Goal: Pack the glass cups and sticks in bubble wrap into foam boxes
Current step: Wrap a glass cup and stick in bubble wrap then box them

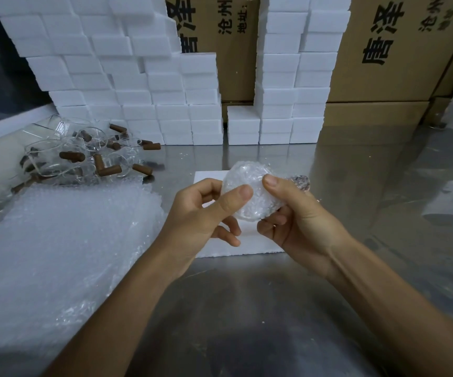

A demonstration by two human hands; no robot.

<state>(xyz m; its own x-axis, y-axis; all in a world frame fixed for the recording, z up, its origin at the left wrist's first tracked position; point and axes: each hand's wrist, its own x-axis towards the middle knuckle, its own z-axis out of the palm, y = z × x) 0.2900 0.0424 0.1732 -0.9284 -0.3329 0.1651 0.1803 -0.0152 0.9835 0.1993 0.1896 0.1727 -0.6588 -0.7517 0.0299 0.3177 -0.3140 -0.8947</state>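
Stacked high against the back, a wall of white foam boxes (149,85), with printed cardboard cartons (399,50) behind and to the right. Spread across the steel table (247,308), at left, a thick pile of bubble wrap sheets (56,240). Beyond that pile, a loose heap of bare glass cups (65,151) and brown sticks (109,170), not yet wrapped. At centre, flat on the table under the hands, a white foam piece (220,248), mostly hidden; whether tray or lid, unclear. Held above it, a wrapped bundle (247,194), seemingly a cup already swathed in bubble wrap, with a twisted tail of wrap poking out to the right. Left hand (206,210) closed round the bundle's near side, thumb pressed on top. Right hand (299,216) gripping the far side, thumb over the top edge, fingers curled beneath. Step in hand, by the look of it: finishing the wrap, tucking loose ends tight. Next move likely calls for lowering the bundle into the foam below, snug, without loosening the wrap.
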